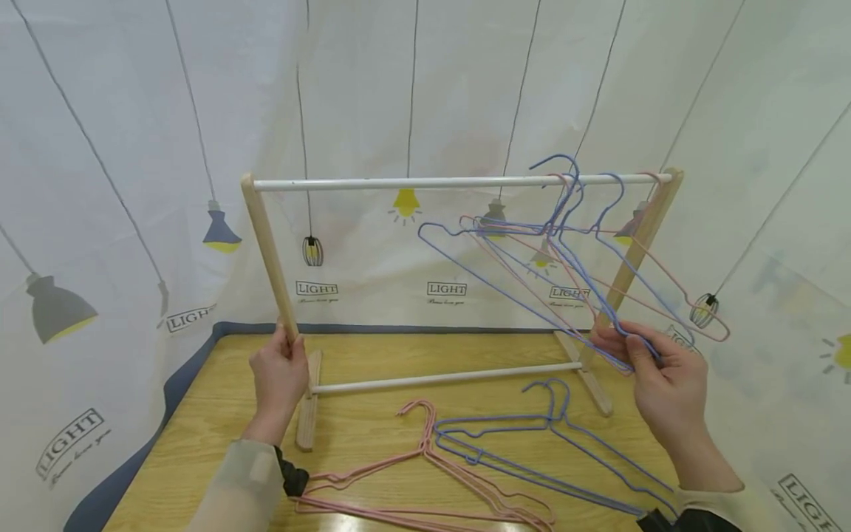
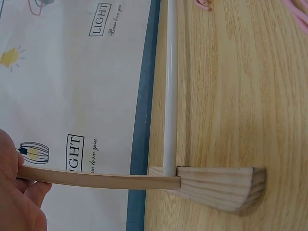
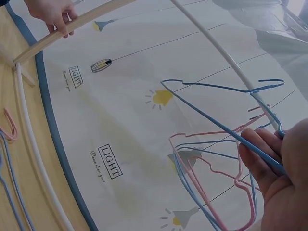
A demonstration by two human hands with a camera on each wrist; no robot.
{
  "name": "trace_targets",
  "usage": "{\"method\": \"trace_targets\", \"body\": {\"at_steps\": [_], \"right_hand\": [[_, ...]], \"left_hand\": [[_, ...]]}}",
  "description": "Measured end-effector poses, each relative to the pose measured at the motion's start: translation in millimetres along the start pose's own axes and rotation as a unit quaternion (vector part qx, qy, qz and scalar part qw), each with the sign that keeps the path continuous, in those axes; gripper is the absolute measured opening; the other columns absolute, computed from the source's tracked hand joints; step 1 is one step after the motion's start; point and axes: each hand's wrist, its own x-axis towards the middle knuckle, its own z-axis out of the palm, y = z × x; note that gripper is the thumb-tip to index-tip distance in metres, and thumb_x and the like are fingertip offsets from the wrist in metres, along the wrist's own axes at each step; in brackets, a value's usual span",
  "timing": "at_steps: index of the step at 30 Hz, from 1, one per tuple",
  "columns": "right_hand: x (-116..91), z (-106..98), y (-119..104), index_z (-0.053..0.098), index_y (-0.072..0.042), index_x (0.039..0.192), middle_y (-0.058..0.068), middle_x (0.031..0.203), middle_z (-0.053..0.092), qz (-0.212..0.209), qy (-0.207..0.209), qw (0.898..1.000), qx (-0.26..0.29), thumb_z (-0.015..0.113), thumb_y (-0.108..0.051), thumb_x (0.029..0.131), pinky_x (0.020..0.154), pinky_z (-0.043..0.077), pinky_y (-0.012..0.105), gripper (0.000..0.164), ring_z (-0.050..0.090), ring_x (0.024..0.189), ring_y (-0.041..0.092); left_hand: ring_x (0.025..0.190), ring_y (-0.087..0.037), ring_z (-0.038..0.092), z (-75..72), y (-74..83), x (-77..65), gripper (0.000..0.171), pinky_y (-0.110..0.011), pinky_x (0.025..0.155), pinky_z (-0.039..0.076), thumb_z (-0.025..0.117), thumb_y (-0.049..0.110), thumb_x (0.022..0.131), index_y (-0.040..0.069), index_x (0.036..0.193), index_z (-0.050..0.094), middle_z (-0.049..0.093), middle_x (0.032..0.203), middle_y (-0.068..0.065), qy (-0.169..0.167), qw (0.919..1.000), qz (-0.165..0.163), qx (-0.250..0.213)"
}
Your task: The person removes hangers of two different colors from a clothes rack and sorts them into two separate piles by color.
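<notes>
My left hand [image 1: 279,373] grips the left wooden post [image 1: 269,255] of a small clothes rack, low down on it. In the left wrist view, fingers curl round that post [image 2: 96,179]. My right hand [image 1: 668,377] pinches one end of a blue clothes hanger [image 3: 207,115]. This hanger slants up to the left, and its hook stands at the white top rail [image 1: 372,184]; I cannot tell whether it rests there. Pink and blue hangers hang from the rail's right end, partly overlapped by the held one.
On the wooden table [image 1: 219,414], several pink hangers [image 1: 425,447] lie stacked in front of the rack. Blue hangers [image 1: 495,428] lie beside them to the right. A white lower bar [image 1: 445,379] joins the rack's feet. Behind stands a lamp-printed curtain [image 1: 359,89].
</notes>
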Motion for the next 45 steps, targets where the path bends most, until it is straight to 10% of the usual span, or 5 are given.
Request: {"method": "trace_targets", "body": {"at_steps": [26,31,36,41,45], "right_hand": [[-121,-47,57,0.07,0.003,0.129,0.02,0.113,0.077,0.226,-0.103,0.963,0.107,0.045,0.004,0.112,0.087,0.058,0.037,0.03,0.077,0.1,0.026],[-144,-72,72,0.073,-0.005,0.127,0.018,0.114,0.077,0.259,-0.09,0.943,0.186,0.041,0.005,0.112,0.087,0.059,0.035,0.037,0.076,0.102,0.025],[-161,-87,75,0.076,-0.009,0.12,0.017,0.107,0.078,0.37,-0.005,0.924,0.097,0.056,-0.008,0.111,0.084,0.061,0.034,0.022,0.077,0.097,0.025],[-174,-95,81,0.068,0.009,0.128,0.022,0.107,0.077,0.484,0.073,0.871,0.038,0.07,-0.015,0.103,0.086,0.06,0.04,0.035,0.077,0.098,0.031],[-184,-105,85,0.075,-0.005,0.119,0.019,0.107,0.078,0.493,0.061,0.866,0.06,0.071,-0.019,0.103,0.086,0.06,0.04,0.022,0.077,0.098,0.029]], "left_hand": [[0.073,-0.039,0.073,-0.8,1.2,2.0,0.025,-0.004,0.055,0.038,0.068,-0.004,0.1,-0.009,0.125,0.071,0.075,0.094,-0.03,-0.004,1.0,-0.007,-0.002],[0.073,-0.039,0.074,-0.9,1.0,1.9,0.015,-0.007,0.056,0.041,0.069,-0.003,0.099,-0.008,0.112,0.074,0.075,0.094,-0.029,0.001,1.0,-0.007,-0.001],[0.074,-0.039,0.074,-1.3,1.7,1.0,0.015,-0.009,0.056,0.042,0.07,-0.003,0.099,-0.009,0.112,0.074,0.075,0.093,-0.029,0.004,1.0,-0.006,0.005],[0.072,-0.038,0.073,-1.1,2.6,0.7,0.014,-0.006,0.055,0.038,0.07,-0.003,0.099,-0.009,0.111,0.074,0.075,0.09,-0.028,0.002,1.0,-0.005,0.007],[0.075,-0.038,0.074,-0.4,3.4,0.5,0.017,-0.004,0.056,0.038,0.069,-0.002,0.1,-0.009,0.114,0.074,0.075,0.096,-0.029,-0.004,0.9999,-0.013,0.005]]}}
